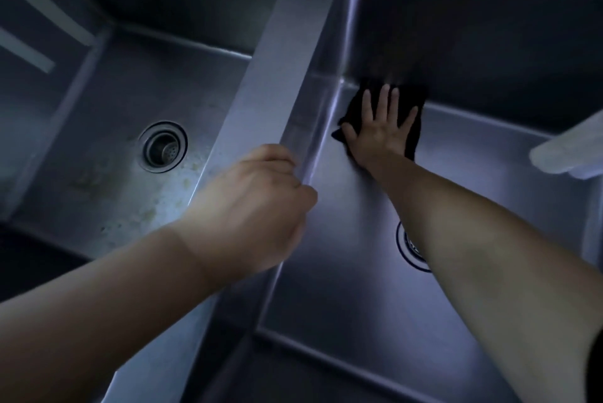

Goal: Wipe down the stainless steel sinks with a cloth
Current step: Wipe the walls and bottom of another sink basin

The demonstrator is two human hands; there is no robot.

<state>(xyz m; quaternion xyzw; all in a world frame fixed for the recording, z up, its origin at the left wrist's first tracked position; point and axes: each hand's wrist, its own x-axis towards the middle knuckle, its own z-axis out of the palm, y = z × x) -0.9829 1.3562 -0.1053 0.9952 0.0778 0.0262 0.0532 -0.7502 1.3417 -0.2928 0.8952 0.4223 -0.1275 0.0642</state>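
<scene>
Two stainless steel sink basins lie side by side, split by a steel divider [277, 60]. My right hand [380, 132] is spread flat, fingers apart, pressing a black cloth [414, 128] onto the floor of the right basin [342, 272] in its far left corner. My left hand [257, 203] is curled over the divider's edge, gripping it. The left basin [107, 141] shows pale spots and residue on its floor near the divider.
A round drain strainer [162, 146] sits in the left basin. The right basin's drain [409, 246] is partly hidden behind my right forearm. A pale blurred object [567, 151] juts in from the right edge over the right basin.
</scene>
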